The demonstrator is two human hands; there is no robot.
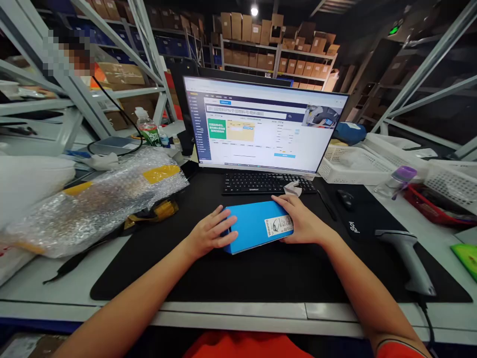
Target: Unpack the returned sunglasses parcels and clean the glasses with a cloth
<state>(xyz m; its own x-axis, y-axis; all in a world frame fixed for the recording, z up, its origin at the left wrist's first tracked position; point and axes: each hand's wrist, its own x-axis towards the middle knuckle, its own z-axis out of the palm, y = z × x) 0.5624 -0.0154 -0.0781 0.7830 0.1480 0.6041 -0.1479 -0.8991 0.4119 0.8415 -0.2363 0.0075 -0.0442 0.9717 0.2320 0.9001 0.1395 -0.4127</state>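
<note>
Between my two hands is a blue box [248, 226] with a white printed label on its right part. My left hand [211, 229] grips the box's left end, fingers over its top edge. At the opposite end my right hand [300, 219] holds on, thumb and fingers around the corner. The box is slightly tilted above a black desk mat [261, 278]. Just behind it lies a black keyboard [261, 183] with a crumpled white paper [292, 189] on its right part.
A lit monitor [261, 129] stands behind the keyboard. Bubble-wrapped goods [108, 194] lie at left, near a green-labelled bottle [148, 129]. To the right are a mouse [346, 200], a barcode scanner [408, 261] and white baskets [350, 174]. Another person [70, 52] is at far left.
</note>
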